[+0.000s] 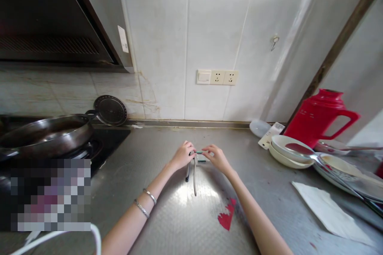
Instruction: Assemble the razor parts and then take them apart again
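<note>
Pinching a slim greenish piece, too small to identify, with left hand and right hand, hiding its ends from view, partly covering a black stick.

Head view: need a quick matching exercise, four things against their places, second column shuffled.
Things:
1. Red jug
2. Metal pan
3. Round black disc
4. Thin green piece

Places:
A. On the stove
B. Between the fingertips of the left hand and right hand
C. Behind the stacked bowls
D. Upright by the tiled wall, behind the pan's handle

Pairs: 1-C, 2-A, 3-D, 4-B
</note>
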`<state>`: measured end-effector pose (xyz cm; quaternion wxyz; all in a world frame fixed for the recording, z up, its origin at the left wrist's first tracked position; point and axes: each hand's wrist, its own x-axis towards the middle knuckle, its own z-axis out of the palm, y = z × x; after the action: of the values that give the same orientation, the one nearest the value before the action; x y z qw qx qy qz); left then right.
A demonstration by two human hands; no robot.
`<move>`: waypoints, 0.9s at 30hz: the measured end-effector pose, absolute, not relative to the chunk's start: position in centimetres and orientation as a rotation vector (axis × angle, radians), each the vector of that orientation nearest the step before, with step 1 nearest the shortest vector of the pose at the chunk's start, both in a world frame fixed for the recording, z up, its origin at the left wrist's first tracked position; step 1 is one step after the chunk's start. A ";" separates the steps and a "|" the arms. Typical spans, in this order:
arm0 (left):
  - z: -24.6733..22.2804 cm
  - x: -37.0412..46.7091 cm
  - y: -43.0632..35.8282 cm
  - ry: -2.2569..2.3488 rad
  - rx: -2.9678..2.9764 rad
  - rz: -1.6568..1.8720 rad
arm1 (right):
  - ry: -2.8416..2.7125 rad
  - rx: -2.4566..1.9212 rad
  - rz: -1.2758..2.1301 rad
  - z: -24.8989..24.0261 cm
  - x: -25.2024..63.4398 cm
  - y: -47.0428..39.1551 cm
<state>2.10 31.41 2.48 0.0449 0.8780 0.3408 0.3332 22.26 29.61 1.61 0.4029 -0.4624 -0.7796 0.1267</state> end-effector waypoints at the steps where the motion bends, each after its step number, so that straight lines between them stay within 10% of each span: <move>1: 2.5 2.1 31.3 1.040 2.681 1.017 | -1.971 -1.163 0.329 1.7 22.3 29.5; 27: 1.7 2.6 31.1 1.122 2.571 0.763 | -1.930 -1.194 0.485 1.7 24.3 29.9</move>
<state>2.56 31.05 1.72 0.1169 0.8783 0.3833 0.2608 24.26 29.93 1.68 0.3990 -0.4718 -0.7626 0.1916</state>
